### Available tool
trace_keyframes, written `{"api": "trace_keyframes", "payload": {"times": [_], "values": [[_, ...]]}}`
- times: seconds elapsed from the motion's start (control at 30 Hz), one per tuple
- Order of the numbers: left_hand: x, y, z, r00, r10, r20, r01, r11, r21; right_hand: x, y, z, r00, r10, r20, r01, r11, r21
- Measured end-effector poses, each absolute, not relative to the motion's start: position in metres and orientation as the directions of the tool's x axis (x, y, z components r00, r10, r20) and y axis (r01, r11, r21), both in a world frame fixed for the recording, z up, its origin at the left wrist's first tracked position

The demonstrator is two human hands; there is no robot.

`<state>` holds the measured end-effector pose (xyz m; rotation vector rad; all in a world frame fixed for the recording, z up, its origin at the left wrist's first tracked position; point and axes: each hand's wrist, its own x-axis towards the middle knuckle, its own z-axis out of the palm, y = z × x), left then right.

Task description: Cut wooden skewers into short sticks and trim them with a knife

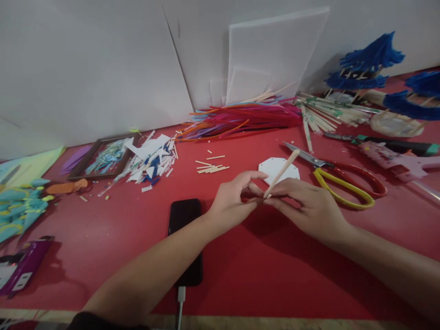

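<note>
From my station I see a purple device (32, 261) cut off at left. The left forearm hides part of a black phone (184, 213) on the red counter (130, 233). My left hand (237, 193) and right hand (311, 204) pinch a wooden stick's (284, 172) lower end, raised over the counter; fingers hide its tip. I can't read the wrapped sticks' (316, 117) green print.
</note>
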<state>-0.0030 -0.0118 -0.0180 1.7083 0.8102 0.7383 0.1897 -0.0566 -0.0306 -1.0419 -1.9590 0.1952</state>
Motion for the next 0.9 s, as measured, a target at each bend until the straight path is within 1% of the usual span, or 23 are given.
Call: {"api": "trace_keyframes", "payload": {"times": [0.13, 0.27, 0.37, 0.53, 0.63, 0.77, 0.9], "values": [[-0.002, -0.011, -0.018, 0.561, 0.821, 0.108, 0.265, -0.302, 0.916, 0.188, -0.056, -0.034, -0.242, 0.793, 0.559, 0.551, 0.586, -0.594], [0.000, -0.010, -0.019, 0.548, 0.825, 0.139, 0.309, -0.354, 0.883, 0.188, -0.052, -0.038, -0.212, 0.841, 0.497, 0.518, 0.528, -0.673], [0.002, -0.009, -0.019, 0.551, 0.828, 0.104, 0.354, -0.344, 0.869, 0.189, -0.050, -0.040, -0.224, 0.870, 0.439, 0.514, 0.488, -0.706], [0.004, -0.011, -0.012, 0.559, 0.828, 0.041, 0.473, -0.359, 0.804, 0.190, -0.048, -0.042, -0.202, 0.897, 0.392, 0.507, 0.439, -0.742], [0.005, -0.014, -0.011, 0.563, 0.826, 0.028, 0.508, -0.373, 0.776, 0.190, -0.049, -0.042, -0.199, 0.912, 0.360, 0.495, 0.410, -0.766], [0.003, -0.016, -0.012, 0.568, 0.822, 0.041, 0.469, -0.365, 0.805, 0.189, -0.049, -0.039, -0.221, 0.898, 0.381, 0.460, 0.440, -0.771], [0.001, -0.017, -0.011, 0.575, 0.818, -0.015, 0.386, -0.256, 0.886, 0.188, -0.049, -0.038, -0.256, 0.854, 0.452, 0.407, 0.520, -0.751]]}}
